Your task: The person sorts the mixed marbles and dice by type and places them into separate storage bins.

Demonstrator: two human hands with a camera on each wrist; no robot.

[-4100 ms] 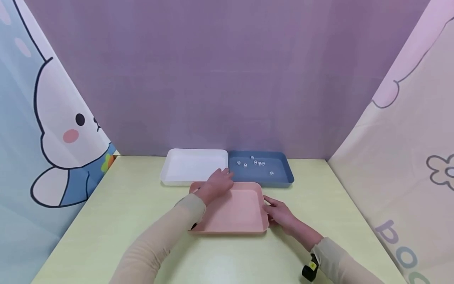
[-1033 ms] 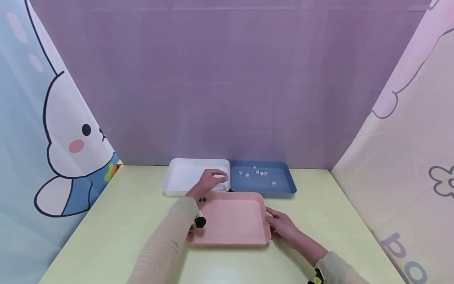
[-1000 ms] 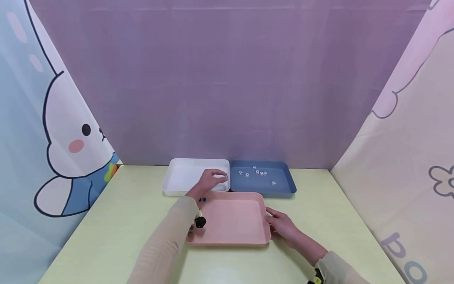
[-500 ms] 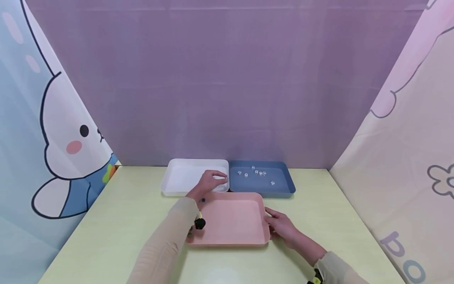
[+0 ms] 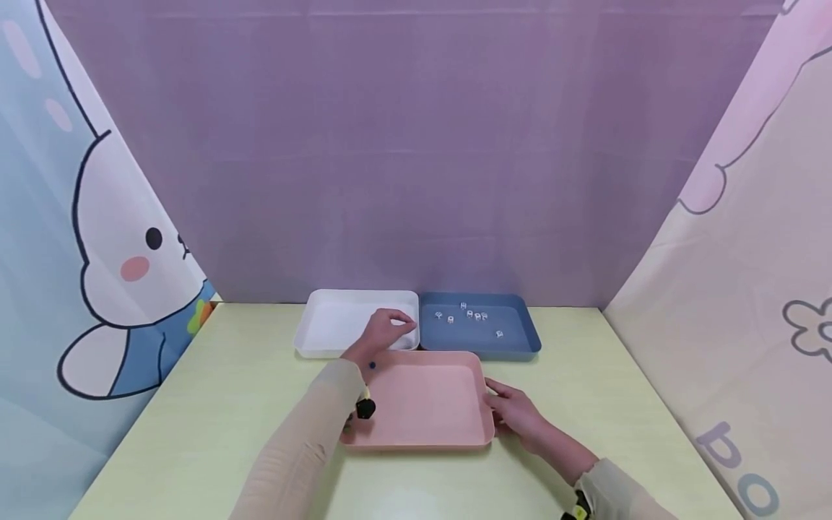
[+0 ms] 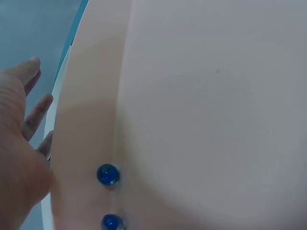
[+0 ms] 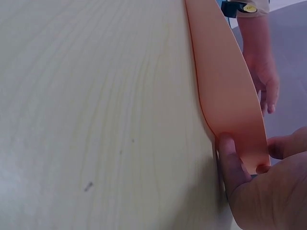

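My left hand hovers over the near right part of the white tray, thumb and index fingertips close together. Whether anything sits between those fingertips is too small to tell. Two blue marbles lie along the wall of the pink tray, near that hand's wrist. Darker marbles show at the tray's left edge, partly hidden by the left sleeve. At the pink tray's right side my right hand holds the wall, fingers against its outside and rim.
Several small white dice are scattered in the blue tray, which abuts the white tray. Both stand at the back of the pale table, before a purple cloth. Printed cloths flank the table.
The left hand has drawn back leftward from the trays' shared edge to over the white tray; since then its fingertips have closed slightly. The right hand has stayed on the pink tray.
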